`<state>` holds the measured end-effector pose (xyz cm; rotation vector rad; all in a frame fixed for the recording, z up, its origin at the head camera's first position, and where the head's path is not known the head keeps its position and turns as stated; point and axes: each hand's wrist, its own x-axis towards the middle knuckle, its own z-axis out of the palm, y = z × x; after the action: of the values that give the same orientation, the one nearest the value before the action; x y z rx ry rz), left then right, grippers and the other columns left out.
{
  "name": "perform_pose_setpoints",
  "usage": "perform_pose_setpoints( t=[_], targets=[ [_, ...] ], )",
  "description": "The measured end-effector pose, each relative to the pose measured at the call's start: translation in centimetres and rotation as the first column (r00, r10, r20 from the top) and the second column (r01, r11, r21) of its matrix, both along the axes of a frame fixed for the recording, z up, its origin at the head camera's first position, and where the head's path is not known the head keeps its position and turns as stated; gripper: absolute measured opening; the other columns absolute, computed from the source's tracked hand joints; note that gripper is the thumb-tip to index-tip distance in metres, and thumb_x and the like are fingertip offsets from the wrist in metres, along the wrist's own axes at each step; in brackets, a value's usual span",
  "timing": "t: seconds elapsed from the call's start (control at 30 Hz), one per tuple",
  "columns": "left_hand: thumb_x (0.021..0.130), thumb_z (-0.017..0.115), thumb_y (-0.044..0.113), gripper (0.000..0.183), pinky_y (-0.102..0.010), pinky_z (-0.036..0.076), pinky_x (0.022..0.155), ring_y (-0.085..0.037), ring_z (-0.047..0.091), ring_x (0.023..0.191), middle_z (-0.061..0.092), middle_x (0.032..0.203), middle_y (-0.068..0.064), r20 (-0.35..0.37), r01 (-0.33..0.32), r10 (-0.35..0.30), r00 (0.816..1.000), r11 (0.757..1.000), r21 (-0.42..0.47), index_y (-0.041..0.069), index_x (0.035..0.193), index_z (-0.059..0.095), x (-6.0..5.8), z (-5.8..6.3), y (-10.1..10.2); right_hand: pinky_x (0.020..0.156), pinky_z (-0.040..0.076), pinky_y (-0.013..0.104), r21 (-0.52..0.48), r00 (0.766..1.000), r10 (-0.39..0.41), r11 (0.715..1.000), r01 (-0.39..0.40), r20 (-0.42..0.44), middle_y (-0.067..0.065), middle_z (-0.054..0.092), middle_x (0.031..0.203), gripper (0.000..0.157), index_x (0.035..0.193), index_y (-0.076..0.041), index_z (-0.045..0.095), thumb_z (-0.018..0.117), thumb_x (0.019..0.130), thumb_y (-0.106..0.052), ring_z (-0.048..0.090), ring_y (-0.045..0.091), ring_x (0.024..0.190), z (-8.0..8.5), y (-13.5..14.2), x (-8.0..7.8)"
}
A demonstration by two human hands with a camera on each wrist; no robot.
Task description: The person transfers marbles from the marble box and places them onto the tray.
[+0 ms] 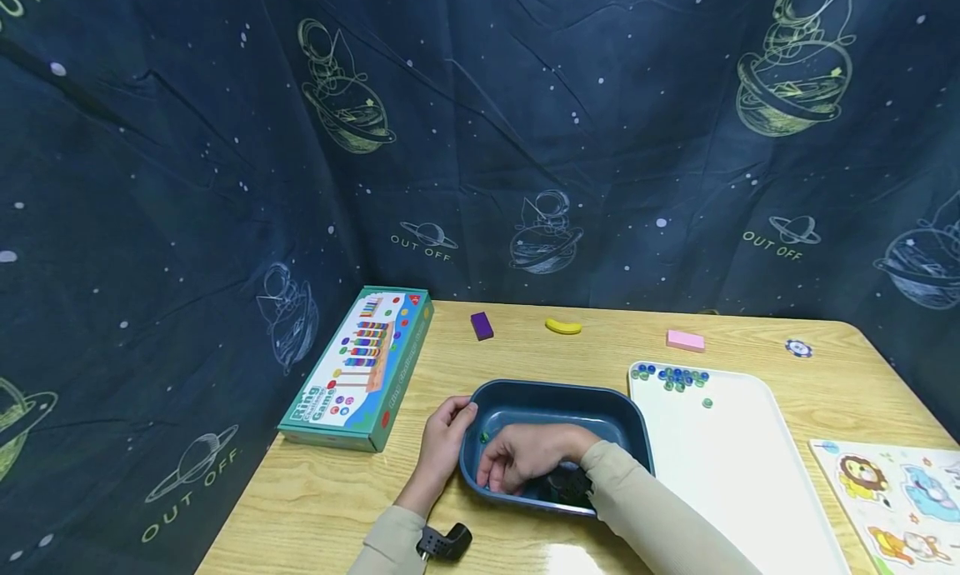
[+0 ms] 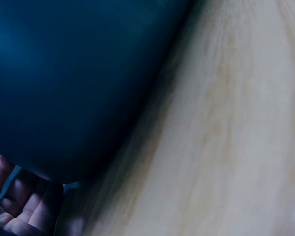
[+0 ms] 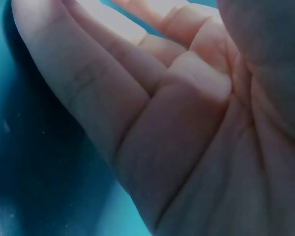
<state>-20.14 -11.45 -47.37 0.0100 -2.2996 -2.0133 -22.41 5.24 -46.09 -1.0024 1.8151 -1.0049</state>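
Observation:
A dark blue plastic basin (image 1: 555, 387) sits on the table. My left hand (image 1: 442, 442) grips its left rim, thumb on the edge and fingers against the outside; the left wrist view shows those curled fingers (image 2: 24, 201) beside the basin wall (image 2: 78, 83). Inside the basin, my right hand (image 1: 528, 454) reaches with bent fingers to the front left of the floor. Whether anything lies between its fingertips is hidden; the right wrist view shows mostly palm and fingers (image 3: 103, 73). One green marble (image 1: 483, 437) rests in the basin, just left of the right hand.
A white tray (image 1: 735, 458) stands to the right with several blue and green marbles (image 1: 678, 377) at its far left corner. Around lie a ring game box (image 1: 363, 362), purple block (image 1: 482, 326), toy banana (image 1: 562, 327), pink block (image 1: 686, 341), poker chip (image 1: 798, 348) and animal puzzle board (image 1: 892, 500).

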Motion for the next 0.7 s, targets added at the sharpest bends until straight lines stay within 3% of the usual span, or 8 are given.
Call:
perform_pose_setpoints(
  t=[0.2,0.37,0.5,0.7],
  targets=[
    [0.089,0.056,0.015,0.024,-0.021,0.041,0.076,-0.012,0.054,0.085,0.063,0.100,-0.019,0.002,0.003,-0.003,1.000,1.000,0.008,-0.003,0.104,0.062,-0.1,-0.1,-0.1,0.061,0.050,0.023,-0.020,1.000,0.006,1.000,-0.006,0.012,0.003,0.062,0.078,0.032,0.098,0.000,0.060,0.053,0.070,0.015,0.058,0.008,0.068,0.1,0.2,-0.3],
    [0.089,0.056,0.015,0.024,-0.021,0.042,0.076,-0.012,0.054,0.084,0.063,0.098,-0.018,0.003,0.012,-0.012,1.000,1.000,0.007,-0.003,0.103,0.062,0.0,-0.3,0.0,0.059,0.052,0.031,-0.076,0.993,-0.087,0.994,0.081,-0.078,0.007,0.061,0.090,0.017,0.099,-0.004,0.062,0.051,0.088,0.002,0.059,0.016,0.071,1.2,1.5,-0.5],
    [0.090,0.056,0.017,0.023,-0.022,0.042,0.076,-0.012,0.054,0.083,0.063,0.096,-0.013,0.009,0.008,-0.008,1.000,1.000,-0.003,-0.001,0.103,0.062,0.1,-0.4,0.0,0.060,0.051,0.029,-0.102,0.959,-0.174,0.983,0.154,-0.225,0.002,0.056,0.101,0.018,0.101,-0.013,0.063,0.046,0.095,-0.014,0.057,0.020,0.074,3.2,3.1,-0.2],
    [0.090,0.056,0.017,0.023,-0.023,0.042,0.077,-0.012,0.055,0.084,0.064,0.096,-0.014,-0.001,0.002,-0.002,1.000,1.000,-0.007,-0.002,0.103,0.062,0.0,-0.3,-0.1,0.057,0.049,0.029,-0.161,0.900,-0.340,0.938,0.306,-0.274,0.004,0.059,0.087,0.014,0.099,-0.021,0.062,0.053,0.091,-0.029,0.053,0.016,0.066,6.1,6.1,0.9]
  ],
)
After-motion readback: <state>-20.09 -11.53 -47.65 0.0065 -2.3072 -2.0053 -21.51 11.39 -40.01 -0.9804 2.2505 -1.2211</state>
